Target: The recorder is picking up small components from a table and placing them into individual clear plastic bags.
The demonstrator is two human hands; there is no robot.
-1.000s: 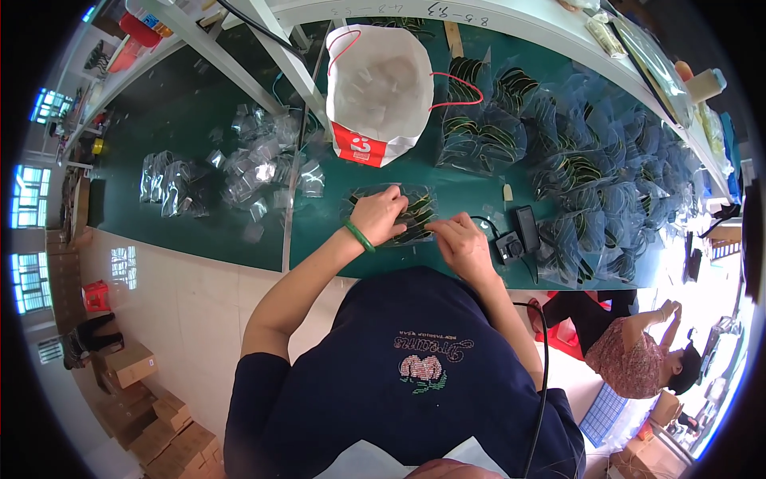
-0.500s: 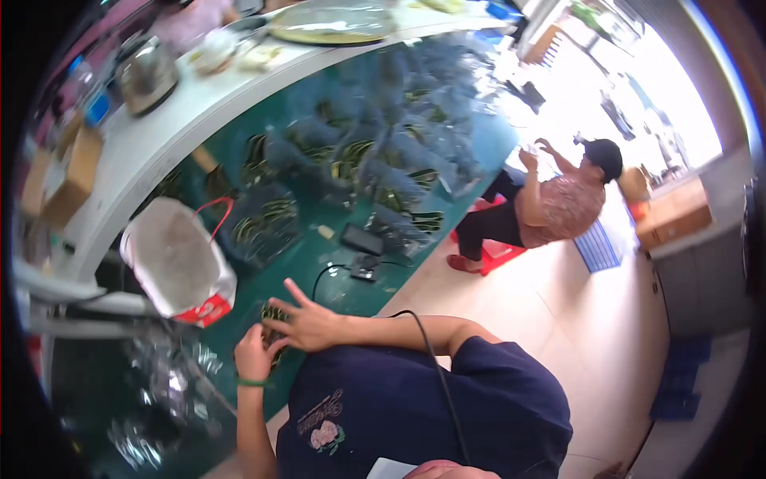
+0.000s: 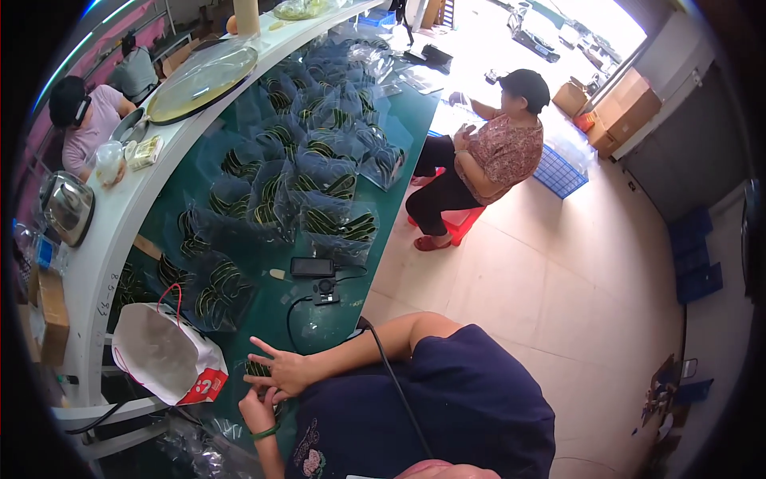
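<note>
Close to my body, my right hand (image 3: 287, 373) lies over a small bundle of dark strips with yellow-green edges (image 3: 257, 369), its fingers stretched out and spread. My left hand (image 3: 257, 410), with a green bracelet at the wrist, is closed at the near end of the bundle, and its fingers meet the right thumb. Most of the bundle is hidden under the hands. Farther along the green table (image 3: 383, 271) lie several clear bags of similar strips (image 3: 339, 227).
A white and red paper bag (image 3: 163, 355) stands left of my hands. Past them are a black phone-like device (image 3: 312, 267) and a small cabled box (image 3: 325, 292). A raised white counter (image 3: 120, 239) borders the left. A co-worker (image 3: 503, 152) sits on a red stool (image 3: 463, 219).
The view has swung, bringing more of the bags and floor into sight. My hands stay together at the bundle; the right fingers remain spread. The co-worker's hands are lower.
</note>
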